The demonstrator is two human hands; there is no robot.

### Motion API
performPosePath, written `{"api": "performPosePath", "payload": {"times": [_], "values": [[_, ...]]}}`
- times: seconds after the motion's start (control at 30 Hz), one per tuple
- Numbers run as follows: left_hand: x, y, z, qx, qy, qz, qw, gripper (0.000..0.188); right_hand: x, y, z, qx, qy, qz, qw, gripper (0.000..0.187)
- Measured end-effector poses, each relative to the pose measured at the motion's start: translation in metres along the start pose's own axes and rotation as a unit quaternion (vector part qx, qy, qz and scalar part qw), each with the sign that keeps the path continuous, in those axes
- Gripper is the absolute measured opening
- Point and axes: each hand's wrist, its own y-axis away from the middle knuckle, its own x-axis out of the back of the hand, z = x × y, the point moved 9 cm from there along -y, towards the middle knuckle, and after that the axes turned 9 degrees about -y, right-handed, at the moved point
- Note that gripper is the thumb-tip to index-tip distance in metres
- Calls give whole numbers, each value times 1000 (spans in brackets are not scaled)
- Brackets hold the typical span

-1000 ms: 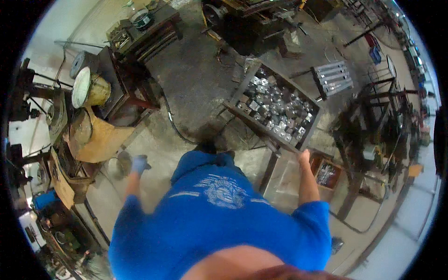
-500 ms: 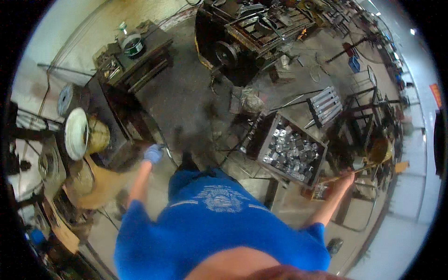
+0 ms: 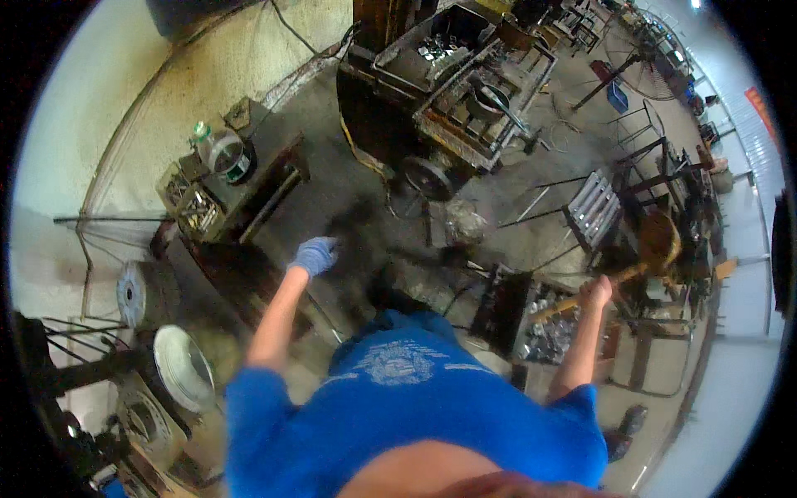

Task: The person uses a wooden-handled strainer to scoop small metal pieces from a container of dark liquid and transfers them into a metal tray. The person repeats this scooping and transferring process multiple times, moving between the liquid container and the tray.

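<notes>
My left hand, in a blue-grey work glove, is out in front of my left side above the dark floor. Its fingers look loosely stretched, and I see nothing in them. On the right, my bare right hand is closed around a wooden stick. The stick slants across the top of a metal bin holding many small shiny metal parts. Whether the stick's far end joins the round yellowish thing behind it, I cannot tell.
Ahead stands a wheeled metal cart with a pan on it. A slatted metal seat is at the right. To the left are a workbench with a large clear bottle and a white round dish-like part.
My view has shifted forward, so the cart shows nearer and the bin lower. My left hand has come forward and inward; my right hand now holds the stick across the bin.
</notes>
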Motion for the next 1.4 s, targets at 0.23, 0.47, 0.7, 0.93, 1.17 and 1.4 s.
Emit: {"api": "performPosePath", "payload": {"times": [0.23, 0.47, 0.7, 0.93, 1.17, 1.4], "values": [[103, -97, -30, -31, -53, 12, 998, 33, -133, -13, 87, -151, -272, -45, 949, 12], [220, -227, 6, -170, 5, 54, 984, 30, -157, 11, 108, -129, -202, -1, 971, 22], [307, -372, 74, -348, 17, 68, 935, 29, -183, 74, 138, -155, -250, 46, 955, 28], [343, -515, 138, -390, 28, 7, 920, 33, -265, 199, 161, -197, -249, 147, 937, 26], [316, -639, 150, -380, -78, 50, 920, 45, -378, 278, 131, -204, -300, 54, 930, 58], [321, -690, 183, -344, -155, 55, 924, 55, -431, 280, 136, -234, -396, 83, 884, 48]]}}
